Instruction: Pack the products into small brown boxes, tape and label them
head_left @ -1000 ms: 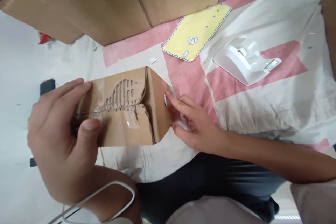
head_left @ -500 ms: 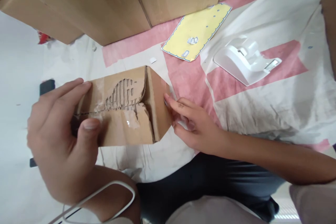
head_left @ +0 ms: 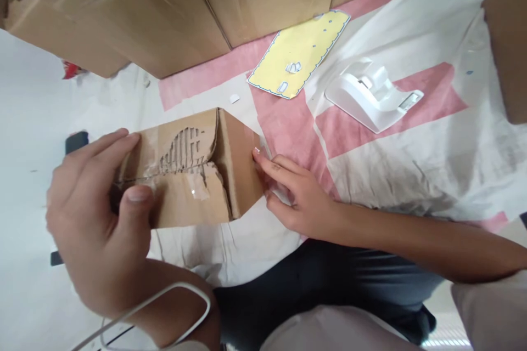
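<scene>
A small cardboard box [head_left: 185, 175] with torn flaps and clear tape lies on a pink and white cloth. My left hand [head_left: 99, 192] is wrapped round its left end, thumb on top. At the box's right end, my right hand [head_left: 296, 192] has its index fingertip against the side face, where a tiny white piece [head_left: 257, 150] shows at the fingertip. The other fingers are bent, partly out of sight. A yellow sheet [head_left: 300, 55] with a blue wavy border bears small white cutouts [head_left: 293, 67]. To its right sits a white tape dispenser [head_left: 370, 96].
Large cardboard boxes [head_left: 263, 0] stand along the back, with another brown box [head_left: 508, 49] at the right edge. A dark object [head_left: 77, 141] lies behind my left hand. A white scrap [head_left: 234, 98] rests behind the small box. A white cable [head_left: 181, 286] crosses my left forearm.
The view has shifted slightly, so the yellow sheet and dispenser appear further left. The tiny white piece at my right fingertip is now more visible. Both hands keep their places on the box.
</scene>
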Demonstrator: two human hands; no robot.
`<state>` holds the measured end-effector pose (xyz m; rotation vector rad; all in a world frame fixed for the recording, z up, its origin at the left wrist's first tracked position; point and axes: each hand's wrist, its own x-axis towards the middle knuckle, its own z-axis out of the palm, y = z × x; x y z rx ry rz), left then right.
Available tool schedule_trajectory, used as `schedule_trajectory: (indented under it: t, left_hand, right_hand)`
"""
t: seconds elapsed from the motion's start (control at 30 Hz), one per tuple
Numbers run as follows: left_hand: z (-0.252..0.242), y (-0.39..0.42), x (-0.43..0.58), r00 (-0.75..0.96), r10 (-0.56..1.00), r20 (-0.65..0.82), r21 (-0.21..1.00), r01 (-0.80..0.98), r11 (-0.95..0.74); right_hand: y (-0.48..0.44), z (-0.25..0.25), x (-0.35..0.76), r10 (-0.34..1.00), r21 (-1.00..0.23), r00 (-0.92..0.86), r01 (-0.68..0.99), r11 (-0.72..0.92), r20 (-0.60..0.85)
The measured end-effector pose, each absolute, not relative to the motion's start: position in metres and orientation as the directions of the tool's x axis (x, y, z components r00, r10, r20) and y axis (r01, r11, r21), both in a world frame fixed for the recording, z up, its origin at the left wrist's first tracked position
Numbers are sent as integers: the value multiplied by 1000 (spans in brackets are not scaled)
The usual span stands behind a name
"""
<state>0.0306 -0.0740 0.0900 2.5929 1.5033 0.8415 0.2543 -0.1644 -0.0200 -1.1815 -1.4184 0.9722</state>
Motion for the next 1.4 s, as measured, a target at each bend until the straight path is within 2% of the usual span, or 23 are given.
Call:
schedule_trajectory:
  t: [0.1, 0.27, 0.5, 0.7, 0.93, 1.13, 1.4]
  left_hand:
    - [90, -74, 31, 382, 819, 427, 291, 800, -525]
    - [90, -74, 31, 386, 816, 429, 291, 797, -530]
    - [91, -75, 31, 382, 821, 425, 293, 800, -524]
    - [90, -75, 31, 383, 818, 428, 290, 799, -526]
    - [89, -74, 31, 393, 813, 429, 283, 797, -534]
    - [90, -75, 30, 388, 816, 428, 284, 799, -529]
    - [91, -75, 31, 383, 819, 427, 291, 799, -526]
  right_hand:
    - [-163, -20, 255, 977, -972, 18, 106, 209, 212]
    - [-163, -21, 255, 956, -963, 132, 99, 252, 263]
    - [-165, -18, 254, 964, -960, 108, 175, 220, 241]
    - [-166, -15, 258, 899, -896, 109, 195, 398, 423]
    - [-166, -20, 252, 945, -938, 116, 206, 279, 307]
    - [-167, -22, 252, 925, -912, 101, 232, 337, 367]
    - [-167, -20, 255, 932, -927, 119, 208, 313, 342]
